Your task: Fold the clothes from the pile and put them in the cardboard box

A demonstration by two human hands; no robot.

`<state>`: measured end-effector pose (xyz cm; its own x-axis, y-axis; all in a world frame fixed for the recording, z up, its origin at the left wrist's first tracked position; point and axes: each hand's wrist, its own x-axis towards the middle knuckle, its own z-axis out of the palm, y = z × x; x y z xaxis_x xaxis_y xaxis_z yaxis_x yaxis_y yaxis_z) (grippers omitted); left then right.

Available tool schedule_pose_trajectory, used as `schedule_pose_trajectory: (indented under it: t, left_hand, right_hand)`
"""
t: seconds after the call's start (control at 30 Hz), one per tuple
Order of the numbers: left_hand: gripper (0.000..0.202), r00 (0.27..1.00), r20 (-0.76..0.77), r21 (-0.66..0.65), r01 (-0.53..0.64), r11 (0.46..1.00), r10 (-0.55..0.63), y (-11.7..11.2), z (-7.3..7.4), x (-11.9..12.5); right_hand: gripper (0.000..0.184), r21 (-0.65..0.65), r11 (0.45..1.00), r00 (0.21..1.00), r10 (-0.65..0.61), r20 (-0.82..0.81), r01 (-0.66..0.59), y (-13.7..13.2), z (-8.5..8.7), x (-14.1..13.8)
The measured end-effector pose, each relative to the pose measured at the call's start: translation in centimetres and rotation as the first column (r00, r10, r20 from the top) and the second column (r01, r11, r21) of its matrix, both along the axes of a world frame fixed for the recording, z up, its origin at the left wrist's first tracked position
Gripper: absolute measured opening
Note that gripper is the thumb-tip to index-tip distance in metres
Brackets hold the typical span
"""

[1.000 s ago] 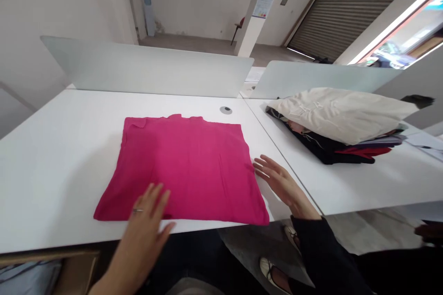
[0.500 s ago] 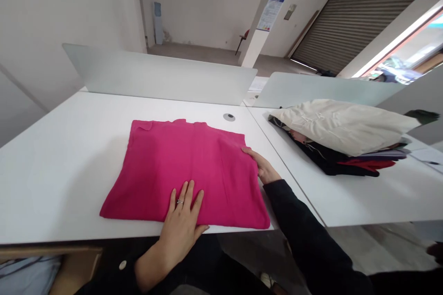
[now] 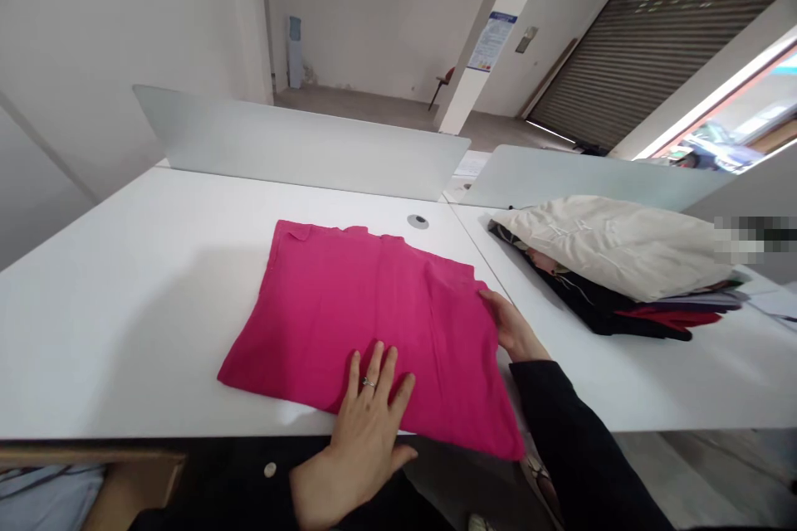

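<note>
i can read nothing. the pillar poster (image 3: pixel 492 41) is too small, marks (image 3: pixel 579 226) on the cream cloth (image 3: pixel 628 257) too faint.

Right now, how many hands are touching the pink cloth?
2. The left hand lies spread on the pink cloth at its near edge; the right hand grasps its right edge and is partly hidden there.

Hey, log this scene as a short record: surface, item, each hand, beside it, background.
Surface: white table
Item: pink cloth, laid flat, one corner past the table edge
Left hand: spread palm down near the cloth's front edge, ring on one finger
Right hand: gripping the cloth's right edge, fingers partly hidden
Beside it: fabric pile on the right, cream piece on top
Background: frosted divider, water dispenser, roller shutter
</note>
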<state>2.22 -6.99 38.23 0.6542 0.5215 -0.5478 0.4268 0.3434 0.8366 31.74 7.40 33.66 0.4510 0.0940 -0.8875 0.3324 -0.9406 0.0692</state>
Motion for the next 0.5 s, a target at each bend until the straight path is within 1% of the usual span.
schedule_pose_trajectory:
  t: [0.03,0.07,0.1,0.13,0.17,0.2,0.23,0.3,0.37,0.4,0.43,0.47,0.5]
  left_hand:
    - [0.083,0.999,0.043,0.001,-0.006,1.000,0.006,0.4,-0.2,-0.1]
    - [0.081,0.997,0.075,-0.005,-0.011,1.000,0.012,0.9,-0.7,-0.3]
    - [0.077,0.996,0.085,-0.019,-0.015,1.000,0.016,1.5,-1.7,-0.7]
    - [0.071,0.998,0.068,-0.037,-0.015,0.999,0.018,2.2,-3.1,-1.2]
    - [0.066,1.000,0.020,-0.062,-0.008,0.998,0.010,2.9,-5.0,-1.8]
    - [0.061,0.999,-0.046,-0.091,0.005,0.996,-0.010,3.6,-7.3,-2.4]
    - [0.057,0.992,-0.118,-0.127,0.027,0.992,-0.043,4.1,-10.0,-3.1]
    - [0.055,0.958,-0.247,-0.266,0.079,0.961,-0.147,4.9,-15.7,-4.4]
    - [0.056,0.934,-0.308,-0.339,0.070,0.938,-0.180,5.2,-21.1,-5.6]
    - [0.058,0.918,-0.349,-0.369,0.049,0.928,-0.187,5.2,-23.4,-6.2]
    - [0.061,0.896,-0.401,-0.397,0.016,0.918,-0.190,5.1,-25.3,-6.8]
    - [0.065,0.868,-0.459,-0.417,-0.023,0.909,-0.189,5.0,-26.7,-7.3]
    - [0.068,0.838,-0.513,-0.430,-0.063,0.901,-0.186,4.8,-27.5,-7.7]
  right_hand:
    - [0.021,0.007,1.000,1.000,-0.010,0.004,0.010,0.0,0.1,0.0]
    - [0.029,-0.001,0.999,0.999,-0.045,0.011,0.045,0.0,0.3,-0.1]
    - [0.037,-0.009,0.997,0.997,-0.077,0.015,0.077,0.0,0.3,-0.3]
    - [0.042,-0.015,0.995,0.995,-0.099,0.013,0.099,-0.1,0.4,-0.4]
    - [0.045,-0.019,0.994,0.994,-0.111,0.011,0.111,-0.1,0.4,-0.6]
    - [0.046,-0.018,0.993,0.994,-0.113,0.010,0.113,-0.1,0.5,-0.7]
    - [0.047,-0.009,0.994,0.994,-0.108,0.014,0.109,-0.2,0.5,-0.8]
    - [0.050,0.016,0.995,0.995,-0.100,0.027,0.100,-0.3,0.4,-1.0]
    - [0.052,0.033,0.995,0.995,-0.100,0.030,0.099,-0.4,0.4,-1.1]
    - [0.053,0.035,0.994,0.994,-0.102,0.025,0.101,-0.4,0.4,-1.1]
    - [0.054,0.033,0.994,0.994,-0.105,0.015,0.105,-0.3,0.4,-1.1]
    - [0.055,0.033,0.994,0.994,-0.108,0.004,0.108,-0.3,0.5,-1.0]
    - [0.057,0.036,0.993,0.994,-0.112,0.001,0.112,-0.2,0.5,-0.9]
